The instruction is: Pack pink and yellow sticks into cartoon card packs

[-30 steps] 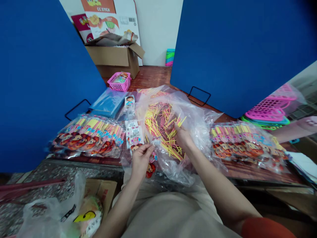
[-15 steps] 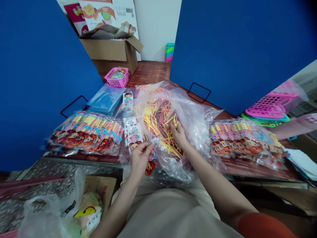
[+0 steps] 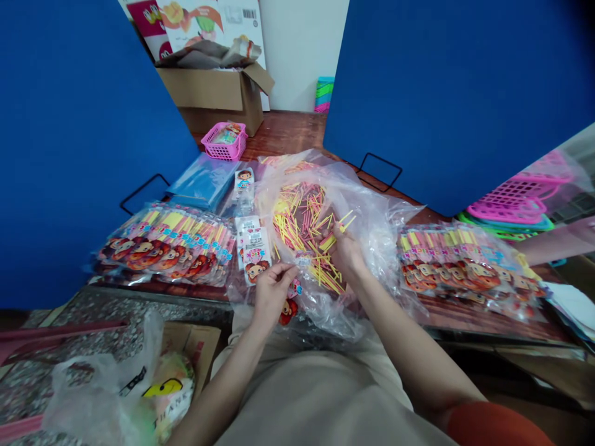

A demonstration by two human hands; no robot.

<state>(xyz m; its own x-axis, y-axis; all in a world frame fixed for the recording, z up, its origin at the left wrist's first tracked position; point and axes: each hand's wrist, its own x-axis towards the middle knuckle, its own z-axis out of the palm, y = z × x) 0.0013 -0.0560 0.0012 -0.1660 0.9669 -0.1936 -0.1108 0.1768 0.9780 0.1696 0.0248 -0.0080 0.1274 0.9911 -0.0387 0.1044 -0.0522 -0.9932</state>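
Several yellow sticks (image 3: 328, 242) pinched in right hand (image 3: 348, 251), over open clear bag (image 3: 372, 214) of pink and yellow sticks (image 3: 297, 226) on surface (image 3: 288, 131). Left hand (image 3: 273, 286) pinches printed packet (image 3: 288, 311) at bag's near side.

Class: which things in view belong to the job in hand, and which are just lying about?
Likely job things:
- cartoon packet in the left hand
- yellow and pink sticks, some in the right hand
- clear plastic bag
- filled packets

Apparently lying about:
- open cardboard box
- pink basket
- THANK bag
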